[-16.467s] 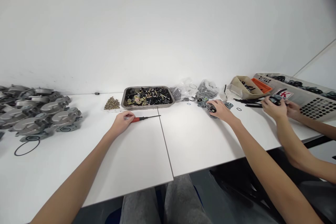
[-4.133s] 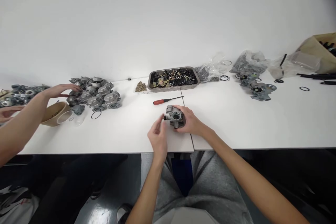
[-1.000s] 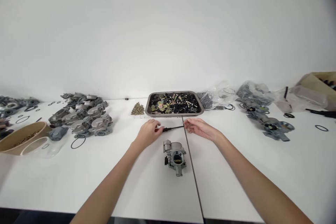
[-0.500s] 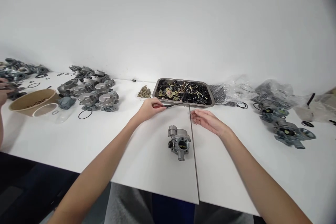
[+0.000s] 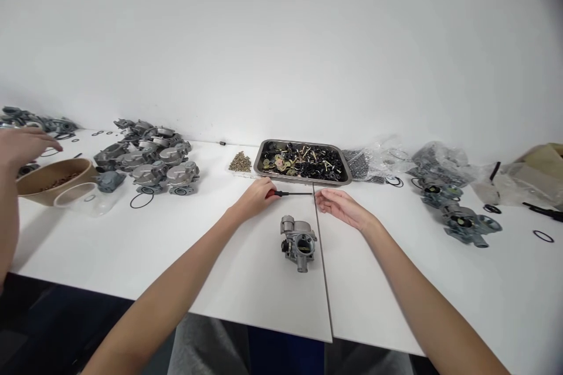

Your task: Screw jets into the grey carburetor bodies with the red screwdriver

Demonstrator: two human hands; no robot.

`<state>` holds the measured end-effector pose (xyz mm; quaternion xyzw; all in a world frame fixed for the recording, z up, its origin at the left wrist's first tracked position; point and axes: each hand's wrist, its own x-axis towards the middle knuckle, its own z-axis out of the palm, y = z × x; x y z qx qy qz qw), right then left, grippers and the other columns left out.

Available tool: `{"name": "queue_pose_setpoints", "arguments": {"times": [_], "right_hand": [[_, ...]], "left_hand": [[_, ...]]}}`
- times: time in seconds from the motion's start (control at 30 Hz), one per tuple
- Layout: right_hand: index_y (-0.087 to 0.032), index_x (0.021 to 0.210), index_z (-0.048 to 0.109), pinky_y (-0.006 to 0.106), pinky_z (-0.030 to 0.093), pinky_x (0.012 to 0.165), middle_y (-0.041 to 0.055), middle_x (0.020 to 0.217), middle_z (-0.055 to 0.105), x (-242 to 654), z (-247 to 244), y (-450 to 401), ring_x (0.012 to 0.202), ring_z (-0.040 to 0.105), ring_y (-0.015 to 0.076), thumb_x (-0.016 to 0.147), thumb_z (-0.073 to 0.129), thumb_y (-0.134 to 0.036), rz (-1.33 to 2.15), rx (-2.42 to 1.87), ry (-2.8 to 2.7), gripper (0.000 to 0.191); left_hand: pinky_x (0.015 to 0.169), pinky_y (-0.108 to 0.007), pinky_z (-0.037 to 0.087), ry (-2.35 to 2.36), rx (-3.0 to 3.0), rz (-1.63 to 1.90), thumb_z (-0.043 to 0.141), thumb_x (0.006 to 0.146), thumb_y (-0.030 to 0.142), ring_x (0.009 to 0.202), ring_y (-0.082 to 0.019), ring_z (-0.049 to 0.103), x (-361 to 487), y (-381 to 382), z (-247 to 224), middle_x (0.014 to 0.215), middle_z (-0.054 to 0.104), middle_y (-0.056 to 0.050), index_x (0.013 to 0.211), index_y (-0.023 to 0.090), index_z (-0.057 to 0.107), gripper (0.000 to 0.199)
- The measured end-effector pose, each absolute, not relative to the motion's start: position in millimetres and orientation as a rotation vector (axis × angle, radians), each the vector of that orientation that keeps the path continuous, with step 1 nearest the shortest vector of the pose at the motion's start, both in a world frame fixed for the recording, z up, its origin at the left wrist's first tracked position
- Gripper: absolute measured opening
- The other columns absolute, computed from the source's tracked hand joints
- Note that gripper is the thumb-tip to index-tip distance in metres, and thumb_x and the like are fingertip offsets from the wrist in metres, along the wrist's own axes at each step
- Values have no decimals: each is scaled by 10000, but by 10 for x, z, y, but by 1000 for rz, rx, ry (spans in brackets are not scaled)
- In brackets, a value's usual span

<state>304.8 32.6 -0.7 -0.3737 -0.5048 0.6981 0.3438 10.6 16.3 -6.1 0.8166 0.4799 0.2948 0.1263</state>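
My left hand (image 5: pixel 255 198) is closed round the red handle of a screwdriver (image 5: pixel 292 193), whose dark shaft points right. At the shaft's tip, the fingers of my right hand (image 5: pixel 336 206) are curled together; whatever they pinch is too small to make out. Nearer to me, a grey metal carburetor (image 5: pixel 299 244) stands on the white table (image 5: pixel 259 287), its round bore facing me and no hand on it. Just beyond my hands lies a metal tray (image 5: pixel 303 179) of mixed black and brass-coloured small parts.
Small brass screws (image 5: pixel 240 162) lie heaped left of the tray. Several carburetors (image 5: pixel 182 176) are grouped further left, near a tan bowl (image 5: pixel 33 184), a clear cup (image 5: pixel 88 202) and another person's hand (image 5: pixel 26 143). Plastic bags (image 5: pixel 387 158) and more carburetors (image 5: pixel 466 222) lie right.
The screwdriver's tip has come down from the tray's edge to my right fingertips. At the far left, the other person's hand has reached further in over the bowl.
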Motion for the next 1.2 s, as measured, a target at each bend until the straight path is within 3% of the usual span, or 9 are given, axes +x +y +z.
{"name": "queue_pose_setpoints", "arguments": {"times": [0.13,0.27,0.47,0.63,0.87,1.0,1.2], "right_hand": [[-142,937,703,302,472,726,78,877,685,3055,-38,341,773,609,142,794,739,-416,1801,-978,-1319,312],[-139,945,702,307,478,713,92,891,685,3037,-28,317,784,610,158,787,742,-424,1764,-1011,-1356,328],[-132,864,683,311,463,668,80,855,670,2921,64,179,705,580,141,753,752,-459,1642,-1071,-1476,352],[-141,860,674,317,462,641,87,862,667,2829,156,95,682,584,143,775,709,-495,1498,-1128,-1575,366],[-165,848,663,309,471,649,67,802,675,2543,526,301,657,579,149,841,621,-458,1156,-1167,-1826,297],[-170,822,652,309,447,661,68,802,685,2160,682,694,670,583,163,867,559,-362,854,-1222,-1937,218],[-132,849,689,338,439,854,115,917,701,1560,582,1213,879,619,217,815,608,-167,506,-1360,-2129,94]], "left_hand": [[738,-296,447,1441,2276,838,566,874,418,736,-146,543,81,125,61,803,637,-37,950,196,661,253],[606,-232,398,1407,1884,1160,676,788,430,590,-93,475,41,91,227,628,558,19,909,196,664,264],[426,-227,329,1113,1275,1385,764,689,432,418,-46,397,-115,86,458,587,528,24,855,145,634,356],[510,-253,443,982,957,1725,811,578,256,479,-64,499,-325,190,504,632,589,2,885,95,639,387],[593,-220,493,1386,976,2274,683,742,313,525,-71,586,-525,251,494,714,607,18,909,139,594,258],[564,-197,457,1535,1090,2274,644,802,365,528,-55,544,-535,226,457,735,587,19,927,147,588,257],[702,-192,474,1658,1273,2170,671,794,339,675,-73,582,-562,298,287,755,619,0,896,154,613,219]]}}
